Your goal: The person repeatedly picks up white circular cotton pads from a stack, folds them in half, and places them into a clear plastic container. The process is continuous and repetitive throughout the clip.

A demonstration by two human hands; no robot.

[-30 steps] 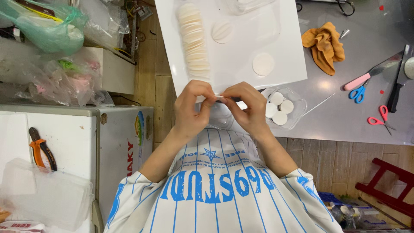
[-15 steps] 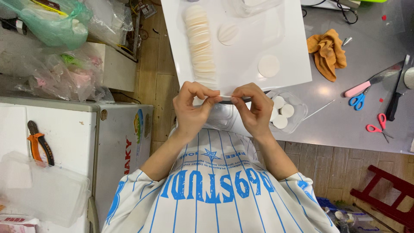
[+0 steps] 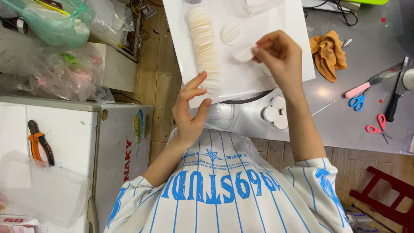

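Note:
My right hand (image 3: 279, 57) is raised over a white sheet (image 3: 181, 39) and pinches a thin round white disc (image 3: 244, 55) at its edge. My left hand (image 3: 190, 108) hovers open at the sheet's near edge, fingers spread, holding nothing. On the sheet lies a long overlapping row of pale discs (image 3: 204, 47) and a single disc (image 3: 231, 34) beside it. A clear plastic bag (image 3: 224, 115) with a few white discs (image 3: 275, 113) sits on the grey table just below the sheet, partly hidden by my right forearm.
An orange cloth (image 3: 327, 52), blue scissors (image 3: 357, 102), red scissors (image 3: 378, 125), a pink-handled knife (image 3: 361, 89) and a black-handled knife (image 3: 396, 100) lie on the grey table at right. Left: a white chest with orange pliers (image 3: 39, 146), clear box (image 3: 41, 190), plastic bags (image 3: 56, 26). A red stool (image 3: 388, 194) stands at lower right.
Both hands were together near my chest over the clear bag. My right hand has lifted up over the sheet holding a disc; my left hand has come apart and opened.

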